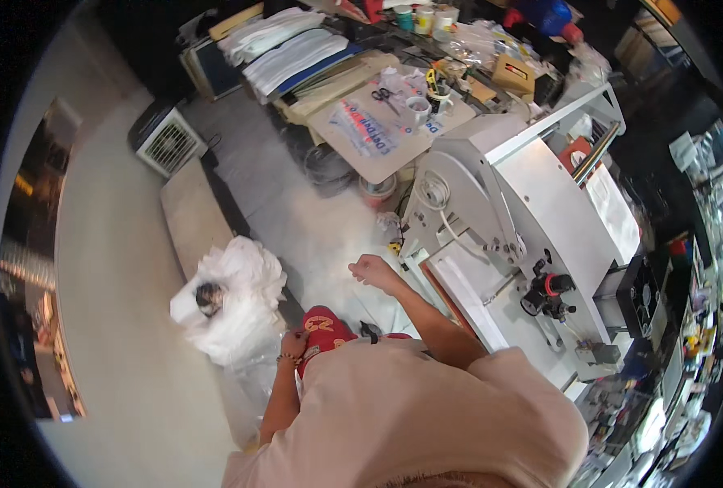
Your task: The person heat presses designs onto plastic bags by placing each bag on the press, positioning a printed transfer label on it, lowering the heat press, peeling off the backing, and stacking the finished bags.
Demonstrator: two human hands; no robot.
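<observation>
My right hand (369, 270) is held out in front of me over the floor, with its fingers curled in and nothing visible in them. My left hand (294, 343) hangs beside the red shorts (321, 325) I wear, a beaded bracelet at its wrist. The fingers of that hand are too dark and small to make out. Left of it lies a heap of white cloth (243, 285) with a dark printed picture on one piece. Clear plastic (251, 370) spreads between the heap and my left forearm.
A large grey machine (556, 191) with a gauge and hoses stands close on my right. Ahead, a table board (337, 130) bears scissors (384, 98) and a white mug (416, 110). Folded white cloths (296, 61) are stacked behind. A boxy fan unit (169, 145) stands by the left wall.
</observation>
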